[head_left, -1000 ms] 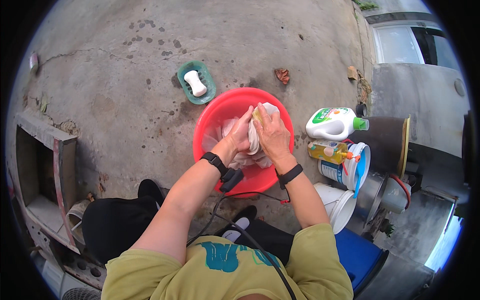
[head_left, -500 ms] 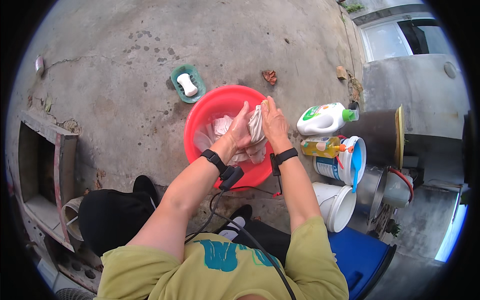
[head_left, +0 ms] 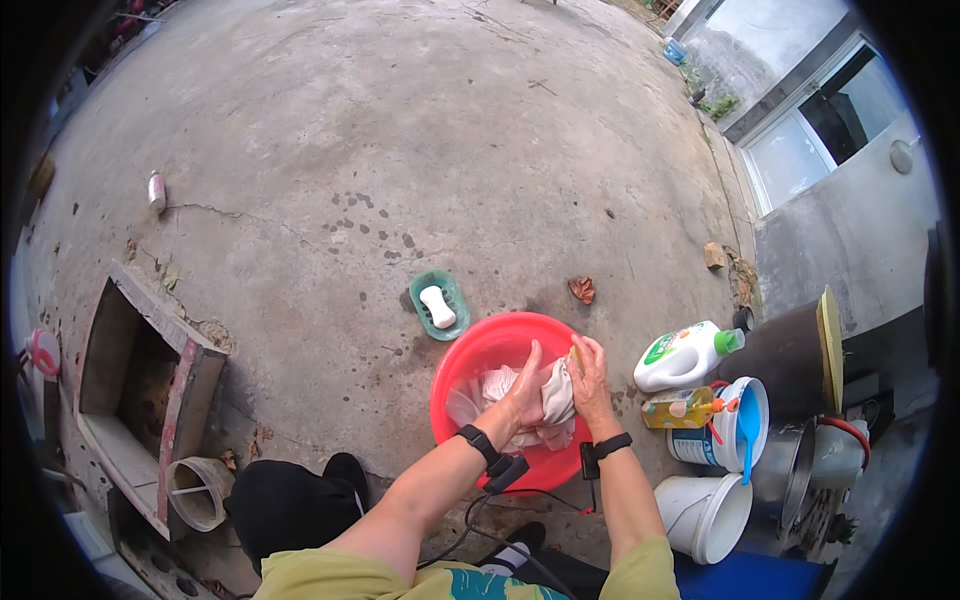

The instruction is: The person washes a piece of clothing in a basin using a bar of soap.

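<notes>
In a red plastic basin (head_left: 452,370) on the concrete lies a bunched white cloth (head_left: 557,396), partly in sheer folds or a bag at the left. My left hand (head_left: 524,396) grips the cloth from its left side, thumb pointing up, the other fingers mostly hidden. Pressed against the cloth's right side, my right hand (head_left: 590,382) holds it too, with a small yellowish bit at the fingertips that I cannot make out. Just beyond the rim, a white soap bar (head_left: 437,307) rests in a green soap dish (head_left: 459,291).
Right of the basin are a white detergent jug (head_left: 678,358), a yellow pump bottle (head_left: 672,409) lying on its side, and white buckets (head_left: 690,515), one with a blue scoop (head_left: 748,428). A concrete block frame (head_left: 185,400) stands left. Cables hang by my wrists.
The view has tilted up, so the basin and hands sit lower and further right in the picture. Both hands stay on the cloth, with little change in their grip.
</notes>
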`<state>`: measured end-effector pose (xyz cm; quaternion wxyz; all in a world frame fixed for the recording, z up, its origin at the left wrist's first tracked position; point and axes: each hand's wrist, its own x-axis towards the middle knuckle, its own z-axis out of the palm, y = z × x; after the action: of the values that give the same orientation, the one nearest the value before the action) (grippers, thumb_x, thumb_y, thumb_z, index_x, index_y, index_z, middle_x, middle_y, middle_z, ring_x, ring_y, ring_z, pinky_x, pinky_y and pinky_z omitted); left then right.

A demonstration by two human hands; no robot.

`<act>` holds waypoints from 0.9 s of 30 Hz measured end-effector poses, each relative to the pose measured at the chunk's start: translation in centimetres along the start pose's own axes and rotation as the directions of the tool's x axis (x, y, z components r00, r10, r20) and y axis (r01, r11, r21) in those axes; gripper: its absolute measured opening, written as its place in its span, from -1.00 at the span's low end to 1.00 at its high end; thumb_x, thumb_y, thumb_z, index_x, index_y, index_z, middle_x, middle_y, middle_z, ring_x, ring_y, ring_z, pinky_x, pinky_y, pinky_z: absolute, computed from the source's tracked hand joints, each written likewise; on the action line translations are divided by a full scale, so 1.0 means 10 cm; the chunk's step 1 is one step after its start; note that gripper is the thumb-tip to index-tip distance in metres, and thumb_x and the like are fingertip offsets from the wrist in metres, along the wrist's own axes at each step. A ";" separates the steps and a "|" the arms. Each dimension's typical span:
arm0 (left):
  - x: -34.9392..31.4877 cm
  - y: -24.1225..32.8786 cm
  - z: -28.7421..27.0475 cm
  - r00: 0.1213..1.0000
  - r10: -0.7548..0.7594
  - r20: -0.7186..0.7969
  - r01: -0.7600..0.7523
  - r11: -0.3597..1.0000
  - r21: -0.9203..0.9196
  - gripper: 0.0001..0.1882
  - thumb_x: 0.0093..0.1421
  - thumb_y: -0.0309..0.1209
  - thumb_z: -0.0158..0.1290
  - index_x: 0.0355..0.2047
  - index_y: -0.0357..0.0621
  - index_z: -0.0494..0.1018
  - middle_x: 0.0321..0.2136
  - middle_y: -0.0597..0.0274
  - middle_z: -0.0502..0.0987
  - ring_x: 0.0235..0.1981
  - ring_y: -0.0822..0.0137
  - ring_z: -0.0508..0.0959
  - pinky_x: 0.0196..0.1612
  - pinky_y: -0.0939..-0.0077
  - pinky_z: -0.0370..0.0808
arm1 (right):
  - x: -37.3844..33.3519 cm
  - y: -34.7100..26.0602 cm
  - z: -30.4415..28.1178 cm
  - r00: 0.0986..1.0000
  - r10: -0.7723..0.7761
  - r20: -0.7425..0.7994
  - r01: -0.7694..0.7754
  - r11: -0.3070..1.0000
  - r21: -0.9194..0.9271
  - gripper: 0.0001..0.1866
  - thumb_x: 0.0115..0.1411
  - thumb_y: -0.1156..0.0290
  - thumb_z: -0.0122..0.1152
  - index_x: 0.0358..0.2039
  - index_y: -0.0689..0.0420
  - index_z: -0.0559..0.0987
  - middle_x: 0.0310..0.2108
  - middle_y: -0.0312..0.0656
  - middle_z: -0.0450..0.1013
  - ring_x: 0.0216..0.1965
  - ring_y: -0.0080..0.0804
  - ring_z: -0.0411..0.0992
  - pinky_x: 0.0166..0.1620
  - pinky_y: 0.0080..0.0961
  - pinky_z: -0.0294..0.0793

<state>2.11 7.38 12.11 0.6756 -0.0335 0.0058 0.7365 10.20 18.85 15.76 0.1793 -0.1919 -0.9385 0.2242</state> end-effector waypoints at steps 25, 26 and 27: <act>-0.16 0.05 -0.18 0.983 -0.063 -0.171 0.096 0.977 0.192 -0.60 0.28 -0.16 -0.10 0.01 -0.13 0.39 -0.10 0.10 0.53 -0.11 0.15 0.54 0.04 0.24 0.43 | 0.19 -0.47 -0.24 0.938 0.167 -0.305 -0.232 0.954 -0.192 -0.72 0.10 0.43 0.07 -0.14 0.10 0.45 -0.33 -0.08 0.45 -0.22 -0.01 0.41 -0.20 -0.19 0.40; -0.18 0.06 -0.28 0.978 -0.079 -0.194 0.109 0.983 0.146 -0.62 0.28 -0.20 -0.11 0.01 -0.13 0.39 -0.10 0.08 0.52 -0.12 0.13 0.54 0.05 0.23 0.42 | 0.14 -0.66 -0.13 0.938 0.174 -0.298 -0.235 0.955 -0.182 -0.72 0.10 0.43 0.07 -0.14 0.10 0.45 -0.33 -0.08 0.45 -0.22 -0.01 0.41 -0.20 -0.19 0.40; -0.25 0.09 -0.23 0.970 -0.058 -0.238 0.075 0.995 0.062 -0.61 0.30 -0.19 -0.17 0.01 -0.12 0.39 -0.09 0.05 0.51 -0.09 0.10 0.53 0.07 0.16 0.41 | 0.09 -0.85 0.04 0.991 0.002 -0.136 -0.025 0.985 -0.168 -0.73 0.09 0.40 0.11 -0.16 0.11 0.45 -0.36 -0.07 0.43 -0.26 -0.03 0.41 -0.21 -0.19 0.39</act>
<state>1.57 4.67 9.91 0.6952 -0.0968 0.1109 0.7035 6.84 12.09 19.81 0.2240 -0.2275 -0.9385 0.1314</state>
